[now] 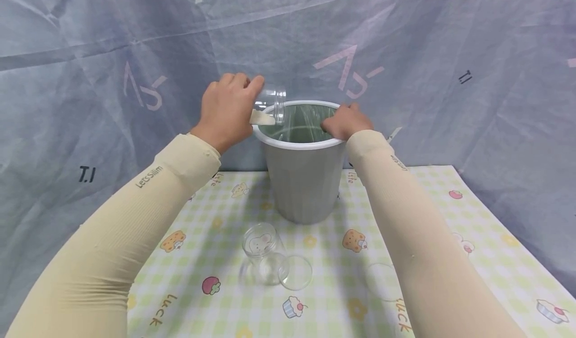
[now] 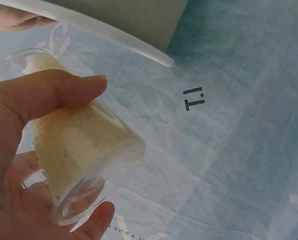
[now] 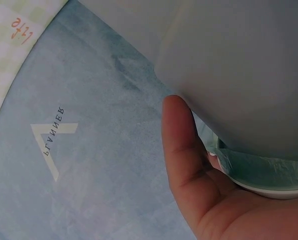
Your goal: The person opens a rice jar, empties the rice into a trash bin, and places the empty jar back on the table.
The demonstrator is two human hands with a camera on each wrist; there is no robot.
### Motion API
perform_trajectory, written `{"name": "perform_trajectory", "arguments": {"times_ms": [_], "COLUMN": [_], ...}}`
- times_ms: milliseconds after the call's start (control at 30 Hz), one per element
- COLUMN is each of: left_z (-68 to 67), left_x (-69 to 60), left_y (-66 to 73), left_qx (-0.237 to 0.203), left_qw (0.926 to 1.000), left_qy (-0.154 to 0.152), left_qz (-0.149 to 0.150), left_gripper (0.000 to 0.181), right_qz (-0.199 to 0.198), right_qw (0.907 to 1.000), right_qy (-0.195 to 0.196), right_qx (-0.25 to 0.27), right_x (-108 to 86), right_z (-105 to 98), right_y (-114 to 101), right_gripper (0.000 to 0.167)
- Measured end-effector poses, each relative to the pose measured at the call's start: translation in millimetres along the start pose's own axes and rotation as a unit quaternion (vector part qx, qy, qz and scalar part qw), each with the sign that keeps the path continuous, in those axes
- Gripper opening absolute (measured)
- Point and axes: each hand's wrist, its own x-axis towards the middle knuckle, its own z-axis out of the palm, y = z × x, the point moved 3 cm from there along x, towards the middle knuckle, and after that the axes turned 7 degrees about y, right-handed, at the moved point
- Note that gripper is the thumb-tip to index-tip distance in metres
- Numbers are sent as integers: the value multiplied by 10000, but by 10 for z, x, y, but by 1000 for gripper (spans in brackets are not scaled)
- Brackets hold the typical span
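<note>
My left hand grips a clear jar tipped sideways over the left rim of a grey waste bin. Pale, rice-like grains lie along the jar's lower side, near its mouth. In the left wrist view the thumb and fingers wrap round the jar. My right hand holds the bin's white rim on the right. One finger or thumb lies along the bin's outside in the right wrist view; the other fingers are mostly hidden. A thin translucent liner shows inside the bin.
In front of the bin a second clear jar stands on the checked tablecloth. Beside it lies a clear round disc, and another faint disc is near my right forearm. A grey-blue cloth hangs behind.
</note>
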Motion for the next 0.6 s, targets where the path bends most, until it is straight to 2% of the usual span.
{"name": "perform_trajectory", "arguments": {"times_ms": [233,600], "left_z": [7,5], "left_x": [27,88], "left_y": [17,25], "left_qx": [25,-51], "left_qw": [10000,9996], "left_qy": [75,262], "left_qz": [-8,84], "left_gripper": [66,66], "right_qz": [12,-19], "right_qw": [9999,9999], "right_qy": [111,58], "right_qx": [-8,-87], "right_x": [0,-35], "right_z": [0,-20], "right_y": [24,-18], "right_gripper": [84,84]}}
